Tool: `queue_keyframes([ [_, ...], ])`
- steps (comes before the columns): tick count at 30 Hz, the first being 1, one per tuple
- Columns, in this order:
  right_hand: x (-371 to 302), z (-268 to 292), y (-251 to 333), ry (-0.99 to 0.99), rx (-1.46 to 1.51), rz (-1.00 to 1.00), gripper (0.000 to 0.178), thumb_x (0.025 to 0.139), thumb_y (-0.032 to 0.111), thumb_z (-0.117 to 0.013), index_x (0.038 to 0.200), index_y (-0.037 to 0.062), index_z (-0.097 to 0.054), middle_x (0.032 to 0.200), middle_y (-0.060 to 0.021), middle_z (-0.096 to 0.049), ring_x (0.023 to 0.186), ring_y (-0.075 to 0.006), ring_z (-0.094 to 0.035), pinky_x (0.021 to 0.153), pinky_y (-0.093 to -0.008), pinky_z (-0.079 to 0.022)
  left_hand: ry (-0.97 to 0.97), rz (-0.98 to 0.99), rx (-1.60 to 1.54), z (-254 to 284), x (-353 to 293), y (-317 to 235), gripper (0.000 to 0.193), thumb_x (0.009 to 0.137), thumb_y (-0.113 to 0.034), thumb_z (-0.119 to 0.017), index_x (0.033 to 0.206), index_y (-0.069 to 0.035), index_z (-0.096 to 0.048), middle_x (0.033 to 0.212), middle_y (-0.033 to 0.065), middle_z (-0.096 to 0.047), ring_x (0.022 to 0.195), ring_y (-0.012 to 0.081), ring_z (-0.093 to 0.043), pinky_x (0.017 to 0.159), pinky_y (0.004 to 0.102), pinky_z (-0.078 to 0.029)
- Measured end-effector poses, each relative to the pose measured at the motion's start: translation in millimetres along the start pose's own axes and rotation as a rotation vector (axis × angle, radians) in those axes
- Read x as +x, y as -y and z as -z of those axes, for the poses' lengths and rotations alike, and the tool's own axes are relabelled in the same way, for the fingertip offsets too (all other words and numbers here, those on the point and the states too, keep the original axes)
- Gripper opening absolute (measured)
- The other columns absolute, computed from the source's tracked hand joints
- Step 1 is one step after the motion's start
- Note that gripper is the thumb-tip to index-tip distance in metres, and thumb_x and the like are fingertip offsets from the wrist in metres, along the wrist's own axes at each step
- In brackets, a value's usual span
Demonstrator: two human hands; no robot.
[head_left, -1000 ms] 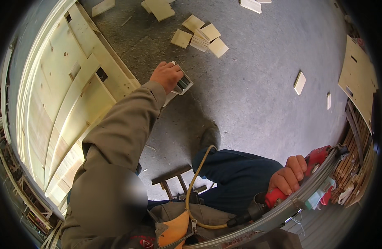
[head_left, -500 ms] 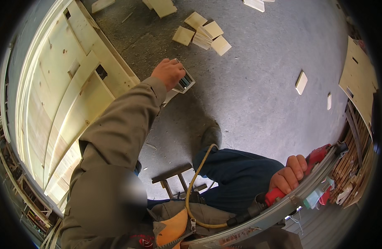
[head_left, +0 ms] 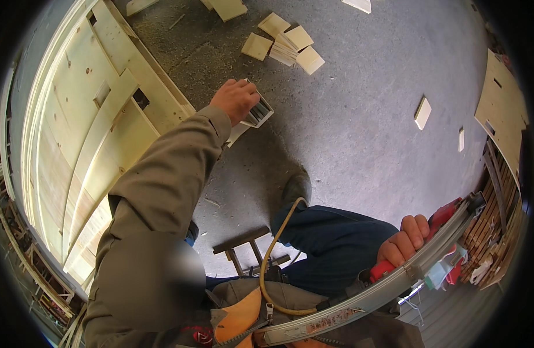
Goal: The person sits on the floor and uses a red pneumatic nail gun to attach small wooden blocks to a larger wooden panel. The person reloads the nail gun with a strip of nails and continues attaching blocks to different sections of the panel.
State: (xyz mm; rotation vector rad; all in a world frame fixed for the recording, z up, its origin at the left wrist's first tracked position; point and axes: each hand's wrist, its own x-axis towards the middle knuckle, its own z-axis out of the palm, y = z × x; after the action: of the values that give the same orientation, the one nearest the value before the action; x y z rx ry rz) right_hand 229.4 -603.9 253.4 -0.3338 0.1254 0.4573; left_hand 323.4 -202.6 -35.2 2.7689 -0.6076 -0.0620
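Observation:
My left hand [head_left: 237, 100] is stretched forward to a small white box [head_left: 267, 119] on the floor, its fingers curled over the near edge and partly inside. Dark metal fastener strips [head_left: 257, 111] show in the box beside the fingers. The fingertips are hidden, so whatever they grip cannot be made out. Over my lap, my right hand [head_left: 403, 240] is wrapped round the red handle of a nail gun [head_left: 443, 217]. Its long grey metal magazine [head_left: 336, 318] runs across below my hand, and a yellow air hose [head_left: 277, 238] loops over my leg.
Large pale plywood panels [head_left: 75, 145] with cut-outs stand on the left. Small wooden pieces [head_left: 284, 49] lie scattered ahead, with another block [head_left: 422, 113] to the right. A low wooden frame [head_left: 244, 249] sits between my legs. Stacked timber [head_left: 482, 243] and a board [head_left: 502, 104] occupy the right side.
The nail gun has rolled slightly, showing more of the magazine's side. My left hand has stayed at the box, where slightly more of the strips shows.

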Motion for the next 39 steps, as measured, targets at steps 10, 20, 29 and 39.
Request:
queue_keyframes([
  [10,1,-1,-5,-0.035,-0.013,0.035,0.058,0.103,0.054,-0.064,0.12,0.0001,-0.051,0.106,-0.0151,-0.055,0.076,-0.0189,-0.065,0.065,-0.0386,-0.054,0.038,0.393,-0.326,-9,-21,-13,0.013,0.09,-0.015,-0.074,0.094,-0.004,-0.068,0.096,0.0112,-0.069,0.09,0.0344,-0.068,0.08,0.0444,-0.056],
  [20,-2,-16,-14,-0.189,-0.084,0.098,0.058,0.102,0.057,-0.065,0.115,0.0017,-0.054,0.099,-0.0137,-0.059,0.075,-0.0205,-0.068,0.063,-0.0433,-0.058,-0.154,1.378,-1.113,-47,-22,-37,0.044,0.088,-0.018,-0.083,0.117,0.004,-0.061,0.104,0.0193,-0.071,0.088,0.0266,-0.073,0.07,0.0392,-0.061],
  [29,-5,-19,-15,-0.219,-0.088,0.124,0.057,0.104,0.058,-0.06,0.115,0.0028,-0.052,0.097,-0.012,-0.057,0.075,-0.0201,-0.066,0.065,-0.0443,-0.057,-0.29,1.458,-1.221,-51,-17,-43,0.048,0.09,-0.01,-0.081,0.129,0.006,-0.058,0.113,0.02,-0.07,0.091,0.0279,-0.074,0.071,0.0383,-0.064],
  [39,-7,-17,-15,-0.221,-0.09,0.114,0.054,0.104,0.057,-0.06,0.114,0.0039,-0.052,0.097,-0.0109,-0.056,0.075,-0.0189,-0.064,0.065,-0.0441,-0.056,-0.257,1.495,-1.331,-57,-21,-41,0.036,0.1,-0.013,-0.069,0.131,0.004,-0.06,0.118,0.0172,-0.07,0.095,0.0274,-0.072,0.072,0.0388,-0.063],
])
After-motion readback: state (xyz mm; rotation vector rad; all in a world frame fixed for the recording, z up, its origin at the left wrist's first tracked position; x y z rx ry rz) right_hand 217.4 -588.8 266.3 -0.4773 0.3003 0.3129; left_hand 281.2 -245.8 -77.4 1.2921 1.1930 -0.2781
